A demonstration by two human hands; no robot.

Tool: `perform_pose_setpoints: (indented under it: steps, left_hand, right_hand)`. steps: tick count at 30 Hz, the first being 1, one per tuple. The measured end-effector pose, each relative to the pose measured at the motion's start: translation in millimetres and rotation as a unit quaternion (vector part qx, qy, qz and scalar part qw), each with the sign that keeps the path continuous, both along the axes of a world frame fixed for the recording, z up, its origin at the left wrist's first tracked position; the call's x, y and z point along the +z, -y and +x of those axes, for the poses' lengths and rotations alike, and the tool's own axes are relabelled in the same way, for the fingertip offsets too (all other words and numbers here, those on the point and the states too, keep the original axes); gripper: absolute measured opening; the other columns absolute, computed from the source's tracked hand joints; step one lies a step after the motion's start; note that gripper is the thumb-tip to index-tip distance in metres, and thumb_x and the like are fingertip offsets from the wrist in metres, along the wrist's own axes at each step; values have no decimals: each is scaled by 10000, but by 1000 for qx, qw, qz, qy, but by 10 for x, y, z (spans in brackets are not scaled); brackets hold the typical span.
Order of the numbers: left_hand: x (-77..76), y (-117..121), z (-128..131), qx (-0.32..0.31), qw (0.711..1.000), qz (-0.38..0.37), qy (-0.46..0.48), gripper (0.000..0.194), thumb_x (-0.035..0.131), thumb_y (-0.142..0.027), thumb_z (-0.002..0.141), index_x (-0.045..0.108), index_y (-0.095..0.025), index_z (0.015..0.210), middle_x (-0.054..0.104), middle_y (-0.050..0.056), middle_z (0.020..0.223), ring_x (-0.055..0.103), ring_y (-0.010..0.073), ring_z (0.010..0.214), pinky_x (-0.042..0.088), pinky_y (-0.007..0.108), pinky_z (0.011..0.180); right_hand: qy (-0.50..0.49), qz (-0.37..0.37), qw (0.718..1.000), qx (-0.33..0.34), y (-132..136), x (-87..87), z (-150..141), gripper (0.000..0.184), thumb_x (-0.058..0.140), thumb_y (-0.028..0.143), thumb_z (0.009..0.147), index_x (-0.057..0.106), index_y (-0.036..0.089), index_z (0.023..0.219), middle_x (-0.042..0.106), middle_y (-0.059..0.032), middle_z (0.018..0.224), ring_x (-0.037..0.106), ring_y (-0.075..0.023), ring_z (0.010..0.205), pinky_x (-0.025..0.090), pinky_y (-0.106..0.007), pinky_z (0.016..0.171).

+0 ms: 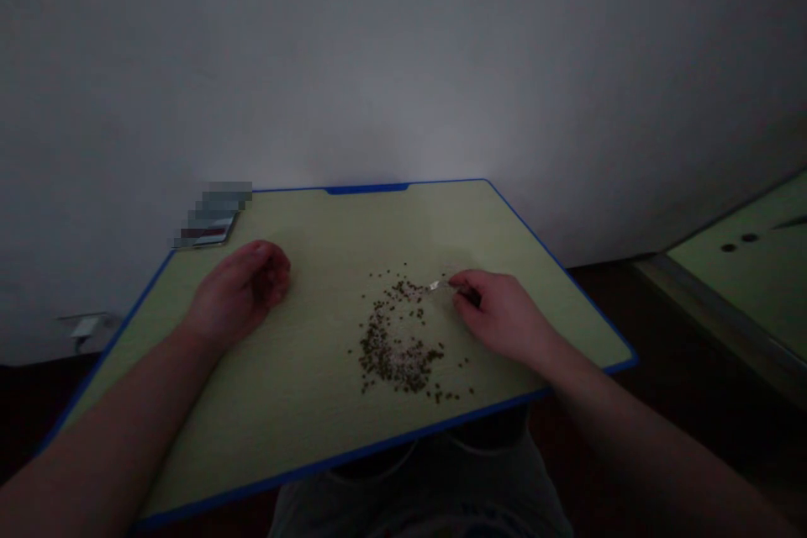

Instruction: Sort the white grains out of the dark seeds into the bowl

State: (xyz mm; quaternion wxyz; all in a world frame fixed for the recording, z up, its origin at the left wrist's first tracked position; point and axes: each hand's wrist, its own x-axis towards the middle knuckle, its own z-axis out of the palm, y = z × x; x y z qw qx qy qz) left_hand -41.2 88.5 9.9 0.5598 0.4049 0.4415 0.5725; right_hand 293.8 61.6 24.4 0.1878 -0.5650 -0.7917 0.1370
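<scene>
A loose pile of dark green beans mixed with pale grains [403,357] is spread over the pale folding table [303,403], with a few strays around it. Between the fingers of my right hand [504,311] is a small shiny metal utensil [436,286]. Its tip is at the upper edge of the pile, touching or just above the grains; its exact kind is unclear. My left hand [243,290] rests on the table left of the pile, fingers curled into a loose fist. Nothing shows in it, though its palm is in shadow.
A phone-like flat device [211,218], partly pixelated, lies at the table's back left corner. Blue edging [366,188] runs round the tabletop. Behind stands a grey wall [391,59], with a plug [87,326] low on the left. A pale cabinet [750,269] is at right.
</scene>
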Motion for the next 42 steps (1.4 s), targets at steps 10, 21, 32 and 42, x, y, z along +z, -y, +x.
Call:
perform_pose_setpoints:
  steps: [10, 21, 32, 42]
  left_hand:
    - [-2, -3, 4, 1, 1000, -5, 5, 176, 648, -294, 744, 605, -143, 667, 559, 5, 562, 484, 98, 424, 360, 187, 321]
    - [11, 8, -2, -2, 1000, -6, 9, 164, 657, -285, 733, 602, -142, 674, 571, 6, 571, 495, 97, 431, 376, 190, 329]
    - [-34, -20, -23, -2, 1000, -8, 9, 186, 665, -320, 724, 615, -146, 682, 577, 3, 568, 500, 99, 423, 378, 183, 317]
    - [-14, -2, -5, 0, 1000, -1, 2, 198, 664, -325, 723, 615, -140, 671, 569, 5, 546, 489, 98, 413, 370, 181, 315]
  right_hand:
    - [-10, -6, 999, -32, 23, 55, 221, 183, 523, 209, 832, 682, 195, 923, 701, -29, 747, 615, -164, 633, 403, -267, 581]
    - [27, 19, 998, -58, -78, 39, 125, 198, 514, 190, 822, 687, 170, 914, 722, -65, 813, 642, -191, 702, 422, -284, 631]
    - [25, 30, 996, -78, -138, 24, 165, 203, 531, 223, 820, 693, 169, 931, 717, -57, 756, 635, -183, 646, 424, -283, 601]
    - [54, 7, 998, -31, -284, 65, 158, 191, 539, 189, 814, 691, 174, 928, 729, -72, 837, 650, -202, 737, 437, -290, 644]
